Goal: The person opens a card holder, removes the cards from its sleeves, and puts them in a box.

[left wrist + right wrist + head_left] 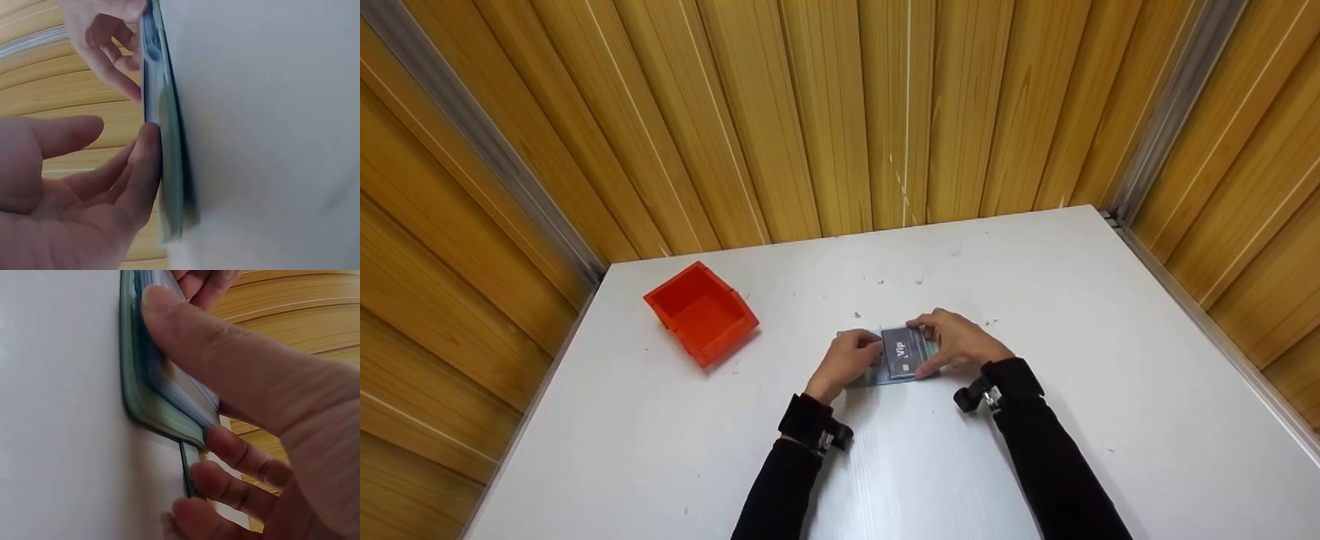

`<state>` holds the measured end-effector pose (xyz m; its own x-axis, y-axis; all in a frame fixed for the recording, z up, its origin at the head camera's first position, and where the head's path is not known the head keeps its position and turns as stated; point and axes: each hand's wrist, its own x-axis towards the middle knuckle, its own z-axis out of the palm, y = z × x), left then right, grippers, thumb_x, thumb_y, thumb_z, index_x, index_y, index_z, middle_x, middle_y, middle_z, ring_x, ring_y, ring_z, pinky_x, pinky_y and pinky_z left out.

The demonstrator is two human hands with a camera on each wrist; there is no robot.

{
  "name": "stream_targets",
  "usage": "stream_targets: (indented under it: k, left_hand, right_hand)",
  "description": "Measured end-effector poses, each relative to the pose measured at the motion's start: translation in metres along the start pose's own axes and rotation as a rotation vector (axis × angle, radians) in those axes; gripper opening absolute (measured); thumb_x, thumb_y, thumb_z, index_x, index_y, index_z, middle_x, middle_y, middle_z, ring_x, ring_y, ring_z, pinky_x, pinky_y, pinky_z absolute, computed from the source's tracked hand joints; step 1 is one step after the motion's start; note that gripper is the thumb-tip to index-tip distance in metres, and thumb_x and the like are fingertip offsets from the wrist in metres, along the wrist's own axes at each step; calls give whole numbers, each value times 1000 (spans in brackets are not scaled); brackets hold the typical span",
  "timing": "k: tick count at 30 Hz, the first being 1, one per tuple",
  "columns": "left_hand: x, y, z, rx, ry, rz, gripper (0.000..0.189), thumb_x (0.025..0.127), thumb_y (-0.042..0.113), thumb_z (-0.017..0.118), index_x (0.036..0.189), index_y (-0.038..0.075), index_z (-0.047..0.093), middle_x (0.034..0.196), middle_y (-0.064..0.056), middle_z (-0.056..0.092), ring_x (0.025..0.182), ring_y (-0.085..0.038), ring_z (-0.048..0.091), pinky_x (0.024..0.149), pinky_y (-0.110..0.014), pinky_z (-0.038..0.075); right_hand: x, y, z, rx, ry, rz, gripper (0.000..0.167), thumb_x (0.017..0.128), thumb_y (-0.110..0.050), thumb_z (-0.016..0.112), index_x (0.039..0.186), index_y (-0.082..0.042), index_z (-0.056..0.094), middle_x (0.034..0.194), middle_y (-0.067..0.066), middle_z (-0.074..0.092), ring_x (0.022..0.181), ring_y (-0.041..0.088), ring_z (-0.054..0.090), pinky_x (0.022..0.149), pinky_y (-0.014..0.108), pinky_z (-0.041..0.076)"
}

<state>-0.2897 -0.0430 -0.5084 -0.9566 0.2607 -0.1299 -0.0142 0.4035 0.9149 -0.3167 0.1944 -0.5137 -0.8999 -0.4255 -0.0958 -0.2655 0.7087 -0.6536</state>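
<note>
A green card holder (pixel 862 379) lies spread on the white table, its clear plastic sleeves in the middle. Facing up among them is a dark card (pixel 903 354) marked "Vip". My left hand (pixel 844 361) is at the holder's left half; in the left wrist view a fingertip (pixel 149 138) presses on its inner side while the thumb stands apart. From the right, my right hand (pixel 962 341) grips the holder across its width. The right wrist view has that thumb (pixel 163 306) on the stacked sleeves (pixel 188 396) and the other fingers at the opposite edge.
An orange-red plastic bin (pixel 709 319) sits tilted at the table's back left. Wood-look panels (pixel 825 112) rise behind and on both sides of the white table (pixel 660 450). Small dark specks and scuffs mark the tabletop beyond the hands.
</note>
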Motion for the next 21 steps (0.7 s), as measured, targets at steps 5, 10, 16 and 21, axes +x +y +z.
stream_targets:
  k: [5, 10, 16, 21]
  left_hand:
    - [3, 1, 2, -290, -45, -88, 35, 103, 13, 57, 125, -13, 62, 118, -24, 71, 106, -25, 71, 97, -34, 59]
    - [7, 3, 6, -355, -35, -123, 35, 103, 12, 54, 124, -16, 61, 109, -22, 71, 96, -20, 71, 94, -32, 60]
    - [12, 5, 13, -238, 52, -136, 25, 100, 12, 56, 107, -11, 66, 85, -10, 68, 67, -11, 66, 68, -23, 60]
    - [15, 5, 15, -164, 77, -138, 20, 101, 12, 57, 99, -6, 66, 76, -5, 66, 57, -8, 62, 58, -21, 55]
  right_hand:
    - [-1, 0, 0, 6, 0, 5, 93, 64, -28, 101, 145, -8, 60, 113, 10, 60, 104, 25, 55, 98, 43, 46]
    - [-2, 1, -1, -19, 5, 5, 95, 64, -31, 100, 147, -10, 59, 115, 10, 60, 102, 23, 53, 96, 39, 45]
    - [-3, 1, 0, -32, 5, 19, 96, 64, -32, 100, 148, -12, 58, 114, 10, 59, 99, 21, 49, 91, 36, 43]
    - [-2, 1, 0, -21, 0, 32, 96, 64, -31, 100, 148, -12, 57, 116, 11, 59, 101, 22, 51, 96, 40, 45]
